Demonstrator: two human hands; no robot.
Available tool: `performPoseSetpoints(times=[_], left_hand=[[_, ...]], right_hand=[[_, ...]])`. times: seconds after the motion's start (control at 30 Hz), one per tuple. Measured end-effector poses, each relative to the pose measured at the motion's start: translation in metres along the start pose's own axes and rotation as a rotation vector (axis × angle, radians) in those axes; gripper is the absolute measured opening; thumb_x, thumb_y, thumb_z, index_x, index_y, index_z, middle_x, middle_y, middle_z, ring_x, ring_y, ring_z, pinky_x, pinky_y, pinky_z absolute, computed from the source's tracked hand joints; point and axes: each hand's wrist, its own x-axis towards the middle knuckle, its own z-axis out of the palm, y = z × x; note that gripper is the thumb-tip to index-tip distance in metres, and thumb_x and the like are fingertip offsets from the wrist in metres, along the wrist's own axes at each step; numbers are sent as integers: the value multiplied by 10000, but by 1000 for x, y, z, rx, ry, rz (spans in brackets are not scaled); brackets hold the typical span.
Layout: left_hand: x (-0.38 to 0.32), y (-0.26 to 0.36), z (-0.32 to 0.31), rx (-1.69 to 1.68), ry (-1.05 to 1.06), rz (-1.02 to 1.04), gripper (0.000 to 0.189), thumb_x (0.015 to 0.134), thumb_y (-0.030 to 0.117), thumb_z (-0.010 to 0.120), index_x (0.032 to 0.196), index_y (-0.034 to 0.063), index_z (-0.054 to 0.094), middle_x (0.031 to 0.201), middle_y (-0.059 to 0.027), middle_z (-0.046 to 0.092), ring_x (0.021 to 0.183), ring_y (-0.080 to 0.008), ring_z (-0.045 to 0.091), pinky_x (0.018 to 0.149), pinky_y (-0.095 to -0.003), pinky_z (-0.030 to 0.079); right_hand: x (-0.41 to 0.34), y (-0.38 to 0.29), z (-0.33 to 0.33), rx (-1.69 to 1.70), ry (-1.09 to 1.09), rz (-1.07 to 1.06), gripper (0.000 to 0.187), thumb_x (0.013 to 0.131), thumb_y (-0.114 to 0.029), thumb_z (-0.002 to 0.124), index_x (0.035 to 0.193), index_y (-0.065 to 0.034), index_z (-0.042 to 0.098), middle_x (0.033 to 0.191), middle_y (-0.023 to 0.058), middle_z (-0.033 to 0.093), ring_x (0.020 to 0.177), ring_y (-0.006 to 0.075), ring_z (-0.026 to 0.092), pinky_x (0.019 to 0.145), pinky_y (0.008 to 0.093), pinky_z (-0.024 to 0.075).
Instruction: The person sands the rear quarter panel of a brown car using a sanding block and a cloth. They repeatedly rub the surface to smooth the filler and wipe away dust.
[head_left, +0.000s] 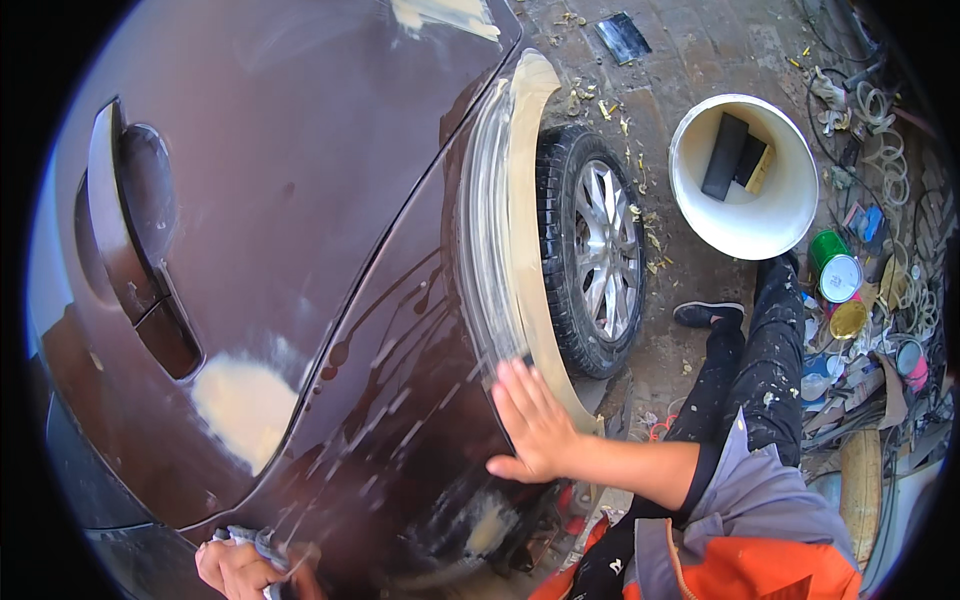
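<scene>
My right hand (536, 427) lies flat on a dark brown car's rear quarter panel (390, 427), beside the wheel arch. Beneath its palm and fingers is a dark flat sanding block (528, 359), mostly hidden, with only its edges showing. A curved band of beige filler (529, 262) follows the arch, smeared whitish along its inner side. At the bottom left my left hand (232, 568) grips a wet grey cloth (259, 541), partly cut off by the frame. Water drops streak across the panel between the hands. Another filler patch (247, 409) sits by the door seam.
The door handle (124, 217) juts out at left. A tyre with an alloy wheel (604, 251) stands under the arch. A white bucket (772, 225) holds dark blocks. Cans (840, 277), hoses and scraps clutter the right side. My legs (765, 360) are beside the wheel.
</scene>
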Motion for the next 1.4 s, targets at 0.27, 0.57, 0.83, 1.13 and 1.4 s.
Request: performPoseSetpoints(times=[0.27,0.57,0.83,1.13,1.4], left_hand=[[4,1,8,-123,44,-56,215,822,166,883,852,93,682,887,-86,682,906,-314,636,825,-473,544],[4,7,7,-142,58,-81,225,797,105,879,833,81,658,893,-97,667,881,-307,625,825,-469,540],[4,4,9,-114,76,-26,220,813,118,870,884,75,666,901,-101,671,893,-321,628,842,-479,541],[2,4,8,-152,83,-57,229,817,126,874,908,68,673,928,-112,666,901,-316,633,839,-473,549],[1,3,11,-135,69,-32,261,841,168,898,922,61,675,949,-116,661,904,-316,636,835,-467,553]], right_hand=[[206,91,-71,-56,100,151,1111,1048,-766,352,1697,103,114,1776,340,107,1673,458,77,1359,526,87],[-5,33,-2,-18,0,-46,1175,1014,-802,421,1672,135,155,1751,369,159,1645,530,135,1323,630,129],[226,117,-84,-91,158,292,1082,1065,-707,414,1674,143,133,1758,364,138,1676,428,99,1367,493,82],[77,36,-48,-217,-118,158,1264,994,-855,360,1663,171,51,1734,413,106,1655,524,66,1300,699,4],[159,75,-70,-236,-21,304,1233,1013,-835,361,1672,162,56,1761,378,77,1676,462,18,1339,611,23]])
